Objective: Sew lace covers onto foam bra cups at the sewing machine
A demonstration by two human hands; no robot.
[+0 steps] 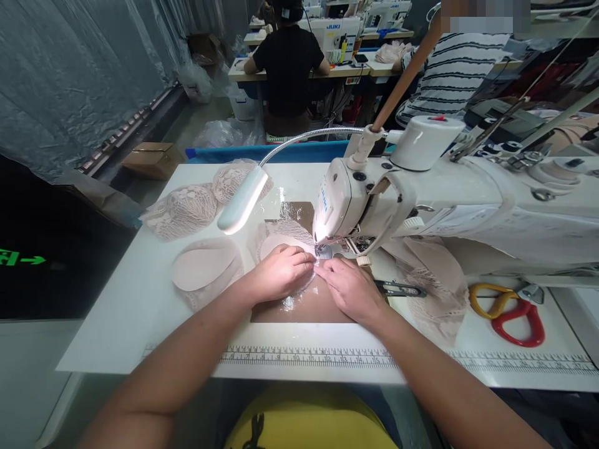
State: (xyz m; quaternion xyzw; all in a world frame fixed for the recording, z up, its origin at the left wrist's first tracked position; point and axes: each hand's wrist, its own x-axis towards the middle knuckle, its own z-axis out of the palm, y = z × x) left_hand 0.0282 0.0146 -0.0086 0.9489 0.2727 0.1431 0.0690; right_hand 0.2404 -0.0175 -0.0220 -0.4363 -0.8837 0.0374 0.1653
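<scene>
A pale pink lace-covered bra cup [285, 240] lies under the needle area of a white JUKI sewing machine [344, 199]. My left hand [285, 269] presses on the cup with its fingers bent together, holding it near the presser foot [321, 251]. From the other side, my right hand [349, 284] pinches the cup's edge just in front of the foot, its fingertips almost meeting those of the left. Both hands rest over a brown taped sheet [322, 308]. The needle tip and the fabric beneath the fingers are hidden.
More lace cups [182, 212] and a smooth-faced cup [206, 268] lie left. Thread snips [402, 289], lace pieces [435, 293] and scissors with yellow and red handles [519, 321] are right. A lamp [243, 199] hangs over the table. Two people sit at machines ahead.
</scene>
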